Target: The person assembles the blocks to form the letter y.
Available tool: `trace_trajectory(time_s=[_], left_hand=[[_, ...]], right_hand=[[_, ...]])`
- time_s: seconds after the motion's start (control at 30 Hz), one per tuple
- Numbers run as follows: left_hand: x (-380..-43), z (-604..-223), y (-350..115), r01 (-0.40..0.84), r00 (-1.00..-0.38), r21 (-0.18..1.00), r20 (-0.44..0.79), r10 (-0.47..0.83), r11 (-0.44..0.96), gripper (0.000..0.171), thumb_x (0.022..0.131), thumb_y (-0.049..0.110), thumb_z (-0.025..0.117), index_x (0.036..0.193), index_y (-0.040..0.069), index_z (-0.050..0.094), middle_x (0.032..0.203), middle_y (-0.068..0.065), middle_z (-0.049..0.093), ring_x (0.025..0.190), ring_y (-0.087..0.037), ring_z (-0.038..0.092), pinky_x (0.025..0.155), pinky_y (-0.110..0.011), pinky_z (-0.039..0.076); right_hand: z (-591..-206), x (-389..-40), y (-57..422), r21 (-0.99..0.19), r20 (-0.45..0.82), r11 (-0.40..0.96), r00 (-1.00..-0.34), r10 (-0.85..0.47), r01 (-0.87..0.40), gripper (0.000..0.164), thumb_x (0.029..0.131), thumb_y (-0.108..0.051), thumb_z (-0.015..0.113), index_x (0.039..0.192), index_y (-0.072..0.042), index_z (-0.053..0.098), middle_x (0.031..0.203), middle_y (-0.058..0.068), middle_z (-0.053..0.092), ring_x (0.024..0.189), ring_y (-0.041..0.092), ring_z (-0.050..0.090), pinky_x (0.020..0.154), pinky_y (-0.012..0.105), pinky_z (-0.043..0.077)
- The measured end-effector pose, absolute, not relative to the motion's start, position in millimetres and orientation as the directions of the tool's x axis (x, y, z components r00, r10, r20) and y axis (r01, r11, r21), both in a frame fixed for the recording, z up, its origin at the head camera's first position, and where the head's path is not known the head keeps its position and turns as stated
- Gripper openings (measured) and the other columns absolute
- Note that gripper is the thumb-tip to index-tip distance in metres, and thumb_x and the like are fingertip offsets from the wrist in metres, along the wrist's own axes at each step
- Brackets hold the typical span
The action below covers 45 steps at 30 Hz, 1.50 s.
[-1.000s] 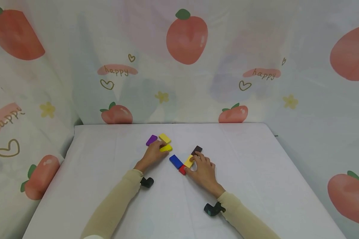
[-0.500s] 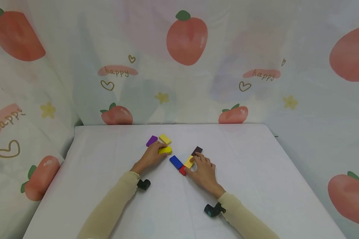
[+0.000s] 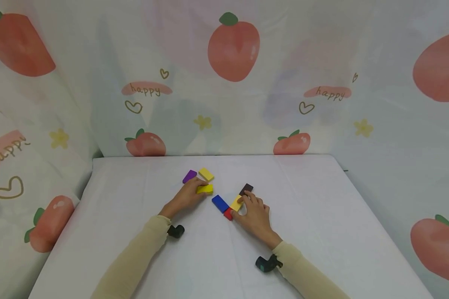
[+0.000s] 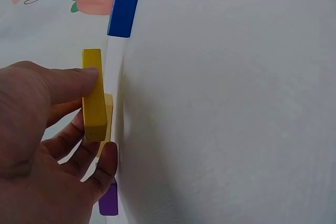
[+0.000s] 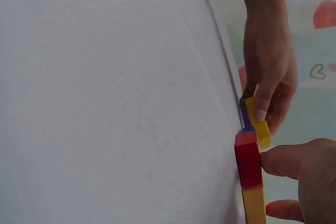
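Observation:
My left hand (image 3: 187, 194) pinches a bright yellow block (image 3: 205, 189) between thumb and fingers; in the left wrist view this block (image 4: 93, 100) is held a little off the white cloth. On the table my right hand (image 3: 256, 211) touches a row of blocks: its thumb is against the red block (image 3: 228, 214) and a finger is at the pale yellow block (image 3: 236, 203). A dark brown block (image 3: 246, 189) continues that row at its far end. The blue block (image 3: 220, 204) meets the red one at an angle, forming a V.
Behind the left hand lie a purple block (image 3: 189, 176) with a slanted end and another pale yellow block (image 3: 206, 174). White cloth (image 3: 314, 207) covers the table. A fruit-printed curtain (image 3: 247, 104) hangs at the back and sides. Wrist cameras (image 3: 268, 263) sit on both arms.
The left hand has drawn the bright yellow block slightly left and toward the person, while the block has turned a little. My right hand and the V of blocks stay in place.

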<state>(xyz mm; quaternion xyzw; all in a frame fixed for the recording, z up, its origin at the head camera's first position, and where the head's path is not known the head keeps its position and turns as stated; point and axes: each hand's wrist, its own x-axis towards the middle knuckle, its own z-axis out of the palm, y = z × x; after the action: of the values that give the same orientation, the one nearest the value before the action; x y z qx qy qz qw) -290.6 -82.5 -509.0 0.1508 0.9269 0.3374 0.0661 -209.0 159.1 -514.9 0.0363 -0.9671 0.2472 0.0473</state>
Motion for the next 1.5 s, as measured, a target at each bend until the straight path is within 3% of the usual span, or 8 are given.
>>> trace_trajectory(time_s=[0.37, 0.67, 1.5], left_hand=[[-296.6, -500.0, -91.7, 0.268, -0.91, 0.642, -0.076, 0.407, 0.718, 0.038, 0.092, 0.016, 0.069, 0.129, 0.012, 0.063, 0.13, -0.007, 0.058, 0.124, -0.024, 0.053, 0.111, -0.042, 0.041], [-300.7, -500.2, -94.1, 0.341, -0.846, 0.634, -0.116, 0.521, 0.694, 0.034, 0.092, 0.011, 0.067, 0.126, 0.014, 0.065, 0.129, -0.006, 0.06, 0.122, -0.022, 0.054, 0.108, -0.04, 0.044], [-320.4, -487.0, -90.7, 0.378, -0.786, 0.586, -0.206, 0.583, 0.717, 0.032, 0.093, 0.012, 0.067, 0.125, 0.014, 0.065, 0.14, -0.007, 0.055, 0.133, -0.027, 0.047, 0.116, -0.045, 0.035]], right_hand=[[-512.8, -207.3, 159.1, -0.479, 0.112, 0.872, -0.992, -0.052, -0.1, 0.041, 0.082, -0.044, 0.073, 0.111, -0.017, 0.063, 0.151, 0.01, 0.044, 0.133, 0.039, 0.043, 0.099, 0.06, 0.031], [-517.7, -204.9, 160.1, -0.477, 0.09, 0.875, -0.995, -0.043, -0.081, 0.04, 0.082, -0.044, 0.073, 0.111, -0.017, 0.064, 0.151, 0.009, 0.043, 0.134, 0.039, 0.042, 0.1, 0.061, 0.031], [-518.0, -210.1, 160.5, -0.477, 0.09, 0.876, -0.995, -0.042, -0.08, 0.043, 0.083, -0.047, 0.073, 0.112, -0.017, 0.063, 0.152, 0.009, 0.043, 0.133, 0.038, 0.041, 0.1, 0.059, 0.031]])
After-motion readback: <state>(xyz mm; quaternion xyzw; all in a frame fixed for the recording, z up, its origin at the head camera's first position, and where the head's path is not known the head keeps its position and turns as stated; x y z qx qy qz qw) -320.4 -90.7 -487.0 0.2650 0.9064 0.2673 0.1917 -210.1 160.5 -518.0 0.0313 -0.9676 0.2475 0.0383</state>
